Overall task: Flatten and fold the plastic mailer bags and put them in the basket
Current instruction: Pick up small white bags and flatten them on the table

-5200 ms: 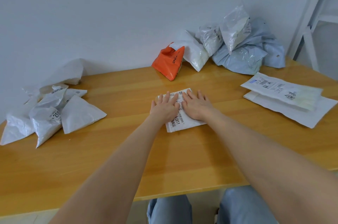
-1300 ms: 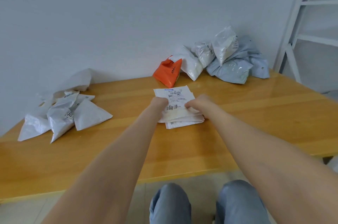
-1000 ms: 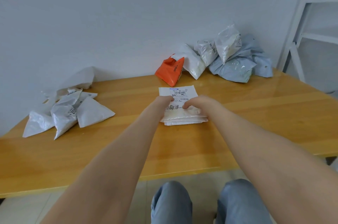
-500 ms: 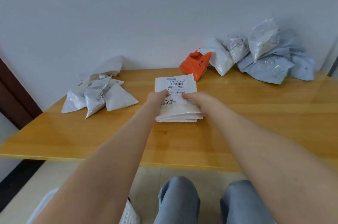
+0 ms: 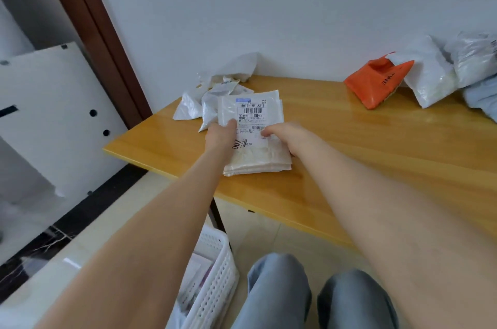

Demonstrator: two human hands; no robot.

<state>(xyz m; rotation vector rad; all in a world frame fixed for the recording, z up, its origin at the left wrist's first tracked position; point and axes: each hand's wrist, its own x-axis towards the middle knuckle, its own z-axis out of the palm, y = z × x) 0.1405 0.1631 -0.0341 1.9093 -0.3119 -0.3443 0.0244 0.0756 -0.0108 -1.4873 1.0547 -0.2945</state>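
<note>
Your left hand [image 5: 221, 133] and right hand [image 5: 285, 138] each pinch a side of the folded mailer bags [image 5: 254, 157], fingers curled round them so the stack stays together. You hold it over the worktop [image 5: 376, 156], near the basket [image 5: 217, 283] on the floor.

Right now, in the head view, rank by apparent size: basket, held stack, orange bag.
1. Basket and held stack: about alike; basket is nearer and partly hidden, so unranked.
2. Orange bag: smallest.
</note>
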